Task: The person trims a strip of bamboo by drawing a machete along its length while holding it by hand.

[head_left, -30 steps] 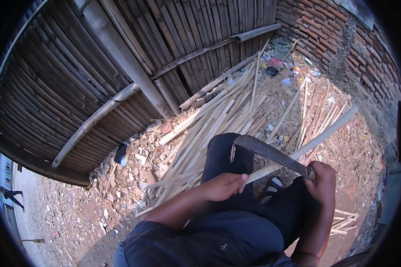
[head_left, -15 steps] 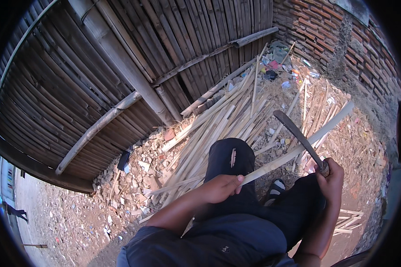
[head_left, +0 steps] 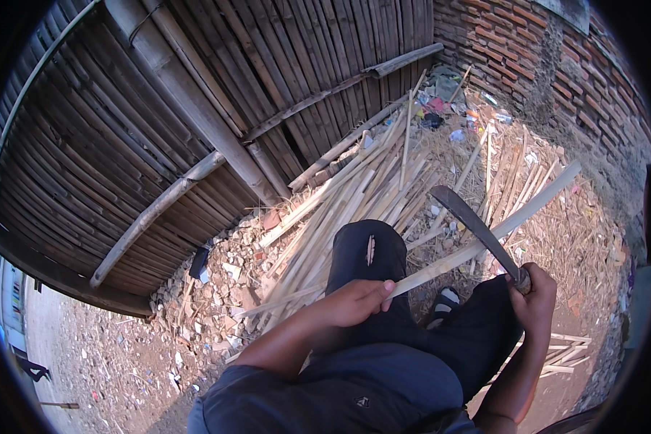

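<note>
My left hand point(head_left: 353, 304) grips the near end of a long pale bamboo strip point(head_left: 484, 231) that slants up and to the right across my dark-trousered knees. My right hand point(head_left: 534, 298) is closed on the handle of a curved dark machete point(head_left: 474, 220). Its blade is raised, pointing up and left above the strip, with the tip apart from the bamboo. Beyond my knees lies a heap of split bamboo strips point(head_left: 354, 195).
A woven bamboo fence panel point(head_left: 159, 108) with thick poles leans across the left and top. A red brick wall point(head_left: 550, 58) stands at the right. Rubble and stones point(head_left: 217, 282) cover the ground; litter point(head_left: 448, 116) lies near the wall. A sandalled foot point(head_left: 447, 300) shows between my legs.
My right hand has swung the machete from lying almost flat across the strip to raised, blade tip up and left. My left hand kept its hold on the strip.
</note>
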A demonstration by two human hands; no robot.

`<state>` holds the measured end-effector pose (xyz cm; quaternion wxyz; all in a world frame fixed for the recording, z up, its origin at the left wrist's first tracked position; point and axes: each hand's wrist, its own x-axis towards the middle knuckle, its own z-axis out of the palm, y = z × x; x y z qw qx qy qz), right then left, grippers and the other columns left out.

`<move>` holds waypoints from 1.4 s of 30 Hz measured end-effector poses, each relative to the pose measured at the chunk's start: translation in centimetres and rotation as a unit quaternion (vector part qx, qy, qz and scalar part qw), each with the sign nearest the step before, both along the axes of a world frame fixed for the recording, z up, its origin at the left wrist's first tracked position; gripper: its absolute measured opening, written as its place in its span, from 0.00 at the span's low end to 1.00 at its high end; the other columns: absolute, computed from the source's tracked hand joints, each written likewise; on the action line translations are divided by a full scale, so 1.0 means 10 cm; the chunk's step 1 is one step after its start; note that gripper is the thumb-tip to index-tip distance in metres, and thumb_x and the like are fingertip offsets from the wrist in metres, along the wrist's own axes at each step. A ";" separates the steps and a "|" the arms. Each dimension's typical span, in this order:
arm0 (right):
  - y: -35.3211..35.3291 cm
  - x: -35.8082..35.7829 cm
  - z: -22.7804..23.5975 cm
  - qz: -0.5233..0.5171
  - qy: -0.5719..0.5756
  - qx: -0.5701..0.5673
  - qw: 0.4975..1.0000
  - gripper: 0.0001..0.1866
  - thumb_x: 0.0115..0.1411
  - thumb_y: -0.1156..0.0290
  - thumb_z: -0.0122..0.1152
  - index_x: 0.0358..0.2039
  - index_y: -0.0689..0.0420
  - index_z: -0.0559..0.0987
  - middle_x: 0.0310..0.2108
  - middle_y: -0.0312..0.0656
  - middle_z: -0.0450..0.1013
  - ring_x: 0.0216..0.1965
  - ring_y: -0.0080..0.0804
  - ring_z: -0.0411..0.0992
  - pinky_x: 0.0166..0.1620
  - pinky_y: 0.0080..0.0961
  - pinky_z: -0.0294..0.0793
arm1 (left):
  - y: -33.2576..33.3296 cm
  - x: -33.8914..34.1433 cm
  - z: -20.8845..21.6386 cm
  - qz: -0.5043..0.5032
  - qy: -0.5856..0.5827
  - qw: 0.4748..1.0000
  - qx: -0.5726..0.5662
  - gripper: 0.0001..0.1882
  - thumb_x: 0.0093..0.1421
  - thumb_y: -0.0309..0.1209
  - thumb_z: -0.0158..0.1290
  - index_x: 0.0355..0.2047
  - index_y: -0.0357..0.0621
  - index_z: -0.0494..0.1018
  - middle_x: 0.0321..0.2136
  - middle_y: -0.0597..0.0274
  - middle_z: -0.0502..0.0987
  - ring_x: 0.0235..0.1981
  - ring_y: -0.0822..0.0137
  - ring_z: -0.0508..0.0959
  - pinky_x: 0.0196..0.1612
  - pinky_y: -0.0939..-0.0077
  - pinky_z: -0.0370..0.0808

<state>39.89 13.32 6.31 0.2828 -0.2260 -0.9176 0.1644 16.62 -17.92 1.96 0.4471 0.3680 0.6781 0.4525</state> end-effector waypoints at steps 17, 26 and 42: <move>0.04 -0.04 -0.08 0.043 -0.023 0.045 0.998 0.14 0.47 0.76 0.70 0.36 0.62 0.79 0.29 0.53 0.75 0.33 0.60 0.75 0.38 0.46 0.73 | 0.09 -0.05 0.04 -0.009 0.030 0.999 -0.013 0.35 0.80 0.58 0.34 0.33 0.42 0.77 0.26 0.62 0.75 0.31 0.69 0.75 0.40 0.70 0.74; 0.10 -0.06 -0.17 0.041 0.007 0.046 0.998 0.11 0.57 0.75 0.72 0.35 0.63 0.77 0.25 0.51 0.71 0.25 0.46 0.69 0.33 0.35 0.70 | 0.09 -0.07 -0.01 0.005 0.012 1.000 -0.011 0.37 0.80 0.59 0.32 0.33 0.42 0.77 0.26 0.62 0.75 0.31 0.68 0.75 0.40 0.70 0.74; 0.17 0.04 -0.08 0.029 -0.004 0.100 0.995 0.09 0.59 0.76 0.70 0.35 0.63 0.77 0.25 0.51 0.72 0.25 0.48 0.71 0.33 0.36 0.70 | 0.04 -0.14 0.05 -0.025 0.014 0.999 -0.037 0.38 0.79 0.61 0.31 0.34 0.42 0.77 0.26 0.64 0.74 0.31 0.71 0.73 0.40 0.72 0.73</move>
